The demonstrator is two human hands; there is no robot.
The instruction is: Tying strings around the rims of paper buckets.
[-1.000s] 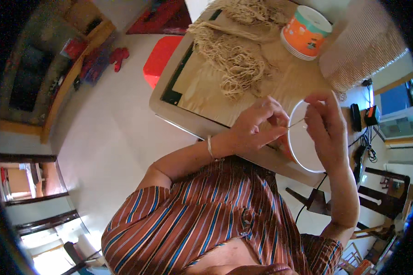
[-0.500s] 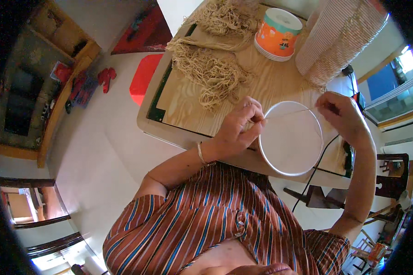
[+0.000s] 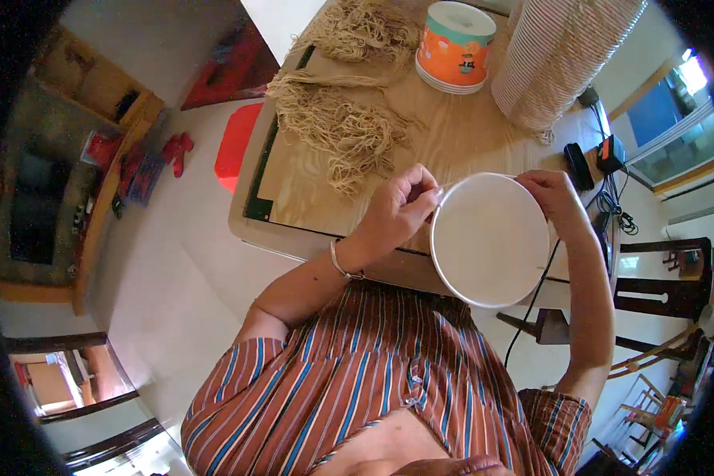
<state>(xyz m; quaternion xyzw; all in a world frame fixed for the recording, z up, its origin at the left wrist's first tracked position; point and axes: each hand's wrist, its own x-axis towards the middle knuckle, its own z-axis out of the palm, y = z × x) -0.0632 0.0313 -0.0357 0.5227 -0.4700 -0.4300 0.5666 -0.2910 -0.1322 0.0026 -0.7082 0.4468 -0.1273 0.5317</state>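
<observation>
A white paper tub (image 3: 490,242) is tipped with its round mouth facing me, at the near edge of the table. My left hand (image 3: 404,205) is closed in a pinch at the tub's upper left rim, on a thin tan string (image 3: 446,187). At the upper right rim my right hand (image 3: 554,194) has its fingers closed. Their tips are partly hidden behind the rim, and the string there is too fine to follow clearly. Two tangled heaps of tan string, a nearer heap (image 3: 345,131) and a farther heap (image 3: 361,30), lie on the table beyond my left hand.
An orange and teal tub (image 3: 454,51) stands mouth down on the wooden table (image 3: 293,178). To its right leans a tall stack of nested tubs (image 3: 567,63) with string over it. Black adapters (image 3: 609,155) and cables lie at the right edge. A red stool (image 3: 236,147) stands left.
The string stretched across the tub's mouth between my hands no longer crosses it. My right hand has moved left to the rim. The view has shifted slightly.
</observation>
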